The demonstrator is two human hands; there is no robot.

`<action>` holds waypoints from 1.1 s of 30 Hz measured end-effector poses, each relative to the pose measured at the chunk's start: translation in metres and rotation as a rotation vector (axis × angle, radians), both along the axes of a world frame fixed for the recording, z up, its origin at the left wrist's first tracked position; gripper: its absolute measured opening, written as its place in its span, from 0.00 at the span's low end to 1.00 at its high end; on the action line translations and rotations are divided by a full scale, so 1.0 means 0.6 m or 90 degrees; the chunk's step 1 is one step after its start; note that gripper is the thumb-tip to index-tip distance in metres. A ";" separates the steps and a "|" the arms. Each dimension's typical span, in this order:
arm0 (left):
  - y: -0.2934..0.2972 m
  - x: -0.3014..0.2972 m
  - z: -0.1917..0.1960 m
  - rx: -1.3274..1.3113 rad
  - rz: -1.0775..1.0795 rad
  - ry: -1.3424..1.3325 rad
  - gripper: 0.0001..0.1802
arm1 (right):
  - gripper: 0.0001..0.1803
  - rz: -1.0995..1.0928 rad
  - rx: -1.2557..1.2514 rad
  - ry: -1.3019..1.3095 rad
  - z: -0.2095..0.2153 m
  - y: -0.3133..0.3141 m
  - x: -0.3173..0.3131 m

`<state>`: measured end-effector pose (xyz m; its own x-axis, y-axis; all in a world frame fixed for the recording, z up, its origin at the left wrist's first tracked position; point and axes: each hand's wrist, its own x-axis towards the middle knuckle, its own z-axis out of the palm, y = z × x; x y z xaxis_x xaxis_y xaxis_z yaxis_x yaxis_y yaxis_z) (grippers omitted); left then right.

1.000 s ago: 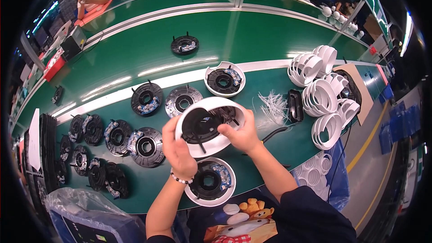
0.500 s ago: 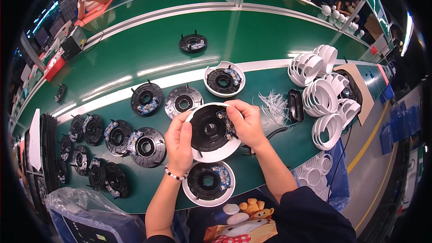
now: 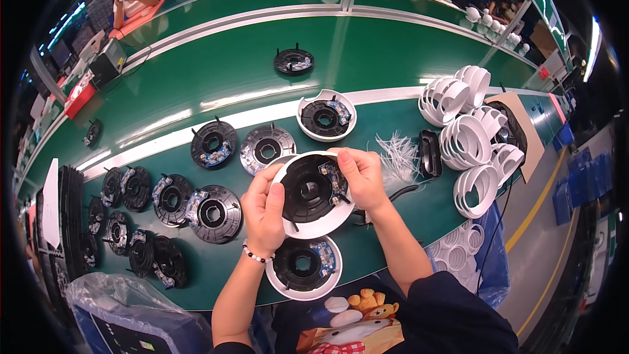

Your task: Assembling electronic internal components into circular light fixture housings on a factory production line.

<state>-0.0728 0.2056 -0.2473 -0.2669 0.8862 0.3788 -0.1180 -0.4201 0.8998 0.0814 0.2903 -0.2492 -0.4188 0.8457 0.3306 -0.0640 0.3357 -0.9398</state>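
Between my two hands is a white round housing (image 3: pixel 323 226) with a black disc (image 3: pixel 303 204) seated inside it, tilted and raised over the bench. My left hand (image 3: pixel 265 213) is closed round its left rim, thumb along the edge. On the opposite side, my right hand (image 3: pixel 362 180) grips the upper right rim, its thumb close to a small circuit board (image 3: pixel 333 177) on the disc. Just below, a second white housing (image 3: pixel 275 286) with a black disc and blue board lies on the bench. A third such housing (image 3: pixel 348 130) rests beyond my hands.
Several black discs (image 3: pixel 173 200) with boards spread over the bench's left. White rings (image 3: pixel 466 141) are piled at right, beside white cable ties (image 3: pixel 398 156) and a black tray (image 3: pixel 430 153). Pliers (image 3: pixel 400 193) lie by my right wrist. Beyond, a green conveyor (image 3: pixel 229 72) carries another disc (image 3: pixel 293 61).
The held housing has shifted slightly right and tilted a little, both hands still gripping it. On the conveyor, the black discs have travelled to the right.
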 end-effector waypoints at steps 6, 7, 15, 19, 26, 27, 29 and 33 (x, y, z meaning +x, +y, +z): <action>0.002 0.001 -0.001 0.005 0.006 0.017 0.17 | 0.16 -0.049 0.000 0.071 0.003 0.001 -0.012; 0.003 0.001 -0.001 0.005 0.005 0.018 0.17 | 0.16 -0.050 -0.001 0.072 0.004 0.000 -0.013; 0.000 -0.001 0.007 -0.100 -0.115 -0.045 0.21 | 0.19 -0.104 -0.015 -0.082 0.020 0.028 0.038; 0.000 -0.004 0.019 -0.114 -0.048 -0.008 0.22 | 0.23 -0.099 -0.116 -0.201 0.001 0.065 0.111; 0.004 -0.002 0.021 -0.119 -0.054 -0.010 0.21 | 0.26 -0.110 -0.272 -0.303 -0.066 0.089 0.150; 0.005 -0.003 0.018 -0.126 -0.061 -0.016 0.21 | 0.26 -0.128 -0.248 -0.290 -0.065 0.089 0.149; 0.006 -0.001 0.015 -0.129 -0.065 -0.021 0.20 | 0.25 -0.152 -0.194 -0.331 -0.053 0.093 0.151; -0.004 -0.007 0.008 -0.094 -0.039 -0.016 0.17 | 0.21 -0.298 0.081 -0.570 0.013 0.077 0.138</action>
